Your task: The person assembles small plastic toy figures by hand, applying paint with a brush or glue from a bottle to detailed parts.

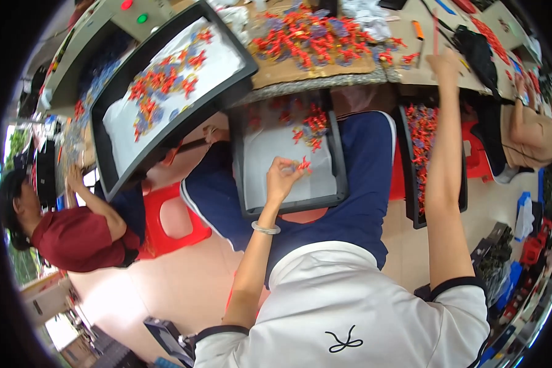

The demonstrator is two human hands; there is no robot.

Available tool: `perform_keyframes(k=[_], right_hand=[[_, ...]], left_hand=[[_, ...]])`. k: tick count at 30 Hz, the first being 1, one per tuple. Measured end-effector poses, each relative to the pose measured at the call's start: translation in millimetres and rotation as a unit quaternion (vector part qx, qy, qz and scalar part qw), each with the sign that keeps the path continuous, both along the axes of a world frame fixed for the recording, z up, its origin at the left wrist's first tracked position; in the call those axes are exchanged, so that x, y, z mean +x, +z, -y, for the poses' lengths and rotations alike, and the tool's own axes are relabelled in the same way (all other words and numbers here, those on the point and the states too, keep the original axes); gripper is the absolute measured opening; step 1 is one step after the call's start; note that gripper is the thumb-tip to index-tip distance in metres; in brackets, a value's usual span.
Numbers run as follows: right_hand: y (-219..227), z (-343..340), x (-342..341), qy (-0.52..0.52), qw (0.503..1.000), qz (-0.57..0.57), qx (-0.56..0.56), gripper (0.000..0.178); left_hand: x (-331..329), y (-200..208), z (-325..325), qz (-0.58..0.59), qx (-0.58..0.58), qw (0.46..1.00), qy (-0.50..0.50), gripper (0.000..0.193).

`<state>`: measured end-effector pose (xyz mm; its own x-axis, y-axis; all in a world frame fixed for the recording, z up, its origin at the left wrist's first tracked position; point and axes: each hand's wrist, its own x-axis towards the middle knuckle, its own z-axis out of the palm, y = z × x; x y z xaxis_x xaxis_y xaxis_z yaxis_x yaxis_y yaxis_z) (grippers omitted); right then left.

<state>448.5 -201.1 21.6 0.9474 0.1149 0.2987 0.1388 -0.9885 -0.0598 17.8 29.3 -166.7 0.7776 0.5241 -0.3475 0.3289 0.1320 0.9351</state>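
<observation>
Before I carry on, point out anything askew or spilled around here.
The black tray on the left sits slanted to the bench edge, unlike the tray on the lap. A few red pieces lie apart, right of the main heap, like strays. No damage shows.

Tray (288,207) on lap (365,165); second tray (230,87) left, third tray (418,219) right; parts (310,40) on table (411,76) beyond.
</observation>
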Motion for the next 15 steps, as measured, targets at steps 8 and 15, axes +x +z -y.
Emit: perform_keyframes(k=[8, 15], right_hand=[[73.7, -14.4, -193.4, 0.207, 0.844, 0.009, 0.495, 0.011], [29.4, -77.0, -342.1, 0.359, 0.733, -0.221, 0.533, 0.009]], left_hand=[[-9.7, 149.7, 4.8, 0.17, -0.161, 0.971, 0.052, 0.039], [-13.4, 168.9, 17.5, 0.146, -0.185, 0.966, 0.111, 0.039]])
